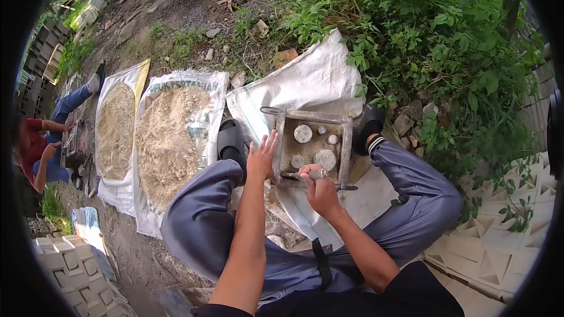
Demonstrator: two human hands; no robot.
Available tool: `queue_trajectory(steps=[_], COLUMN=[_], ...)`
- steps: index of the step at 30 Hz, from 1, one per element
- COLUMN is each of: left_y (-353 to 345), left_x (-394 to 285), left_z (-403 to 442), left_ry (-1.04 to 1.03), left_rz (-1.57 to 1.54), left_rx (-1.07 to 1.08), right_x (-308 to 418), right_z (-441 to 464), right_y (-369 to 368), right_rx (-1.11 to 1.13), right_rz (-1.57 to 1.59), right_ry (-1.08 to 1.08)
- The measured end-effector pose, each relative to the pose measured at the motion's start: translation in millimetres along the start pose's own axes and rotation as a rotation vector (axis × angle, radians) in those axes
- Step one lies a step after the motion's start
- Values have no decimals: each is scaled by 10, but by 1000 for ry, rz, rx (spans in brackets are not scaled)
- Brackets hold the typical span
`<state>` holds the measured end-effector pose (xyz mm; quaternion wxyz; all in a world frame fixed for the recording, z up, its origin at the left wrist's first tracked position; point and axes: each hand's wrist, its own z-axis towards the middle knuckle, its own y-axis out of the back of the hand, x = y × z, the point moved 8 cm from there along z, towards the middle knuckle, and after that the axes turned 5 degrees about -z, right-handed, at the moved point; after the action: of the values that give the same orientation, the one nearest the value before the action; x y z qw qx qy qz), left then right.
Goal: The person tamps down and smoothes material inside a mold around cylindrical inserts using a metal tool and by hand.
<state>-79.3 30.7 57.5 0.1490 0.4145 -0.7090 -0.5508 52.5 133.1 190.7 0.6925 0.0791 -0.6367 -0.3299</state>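
Note:
Between my feet a square frame mould point(346, 152) with rod ends at two corners lies on a white sack. Inside it, sandy material surrounds several round grey plugs of different sizes, such as a large plug point(325, 159) and another plug point(303, 134). My left hand point(264, 155) rests along the left side of the frame, fingers stretched out and holding nothing. My right hand point(321, 192) is closed around the handle of a small trowel-like tool point(292, 175). Its narrow dark blade points left, over the near edge of the frame; the exact kind is hard to make out.
Two sacks spread with pale sandy powder, a near one point(170, 135) and a farther one point(116, 129), lie to the left. Another person point(38, 152) sits beyond them. Leafy plants point(423, 41) grow at the upper right. Pale moulded blocks point(499, 246) stand at the right.

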Motion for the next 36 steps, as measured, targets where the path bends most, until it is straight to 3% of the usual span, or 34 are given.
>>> queue_trajectory(steps=[2,6,8,13,18,20,25,30,32,36], left_y=[-35,-28,31,-33,-18,-37,-57,-19,-48,-1], left_x=[18,26,-9,26,-8,11,27,8,26,1], left_z=[-9,-34,-50,25,-9,-8,-14,21,-8,16], left_ry=[10,10,-1,-7,-16,-3,-21,5,-10,-15], left_rz=[33,23,8,50,-4,17,-2,-16,-3,-35], left_rx=[3,47,23,11,-9,-14,-15,26,17,1], right_x=[15,293,31,316,23,-28,4,134,286,-178], right_z=[122,23,-101,50,-60,33,-119,-14,-44,-144], right_y=[126,235,0,220,31,22,191,329,521,426], right_rx=[56,-6,38,56,50,141,112,139,50,59], right_rz=[30,29,27,78,32,7,-35,-88,-107,-192], right_ry=[-127,-28,-52,-92,-1,-150,-167,-124,-42,-93])
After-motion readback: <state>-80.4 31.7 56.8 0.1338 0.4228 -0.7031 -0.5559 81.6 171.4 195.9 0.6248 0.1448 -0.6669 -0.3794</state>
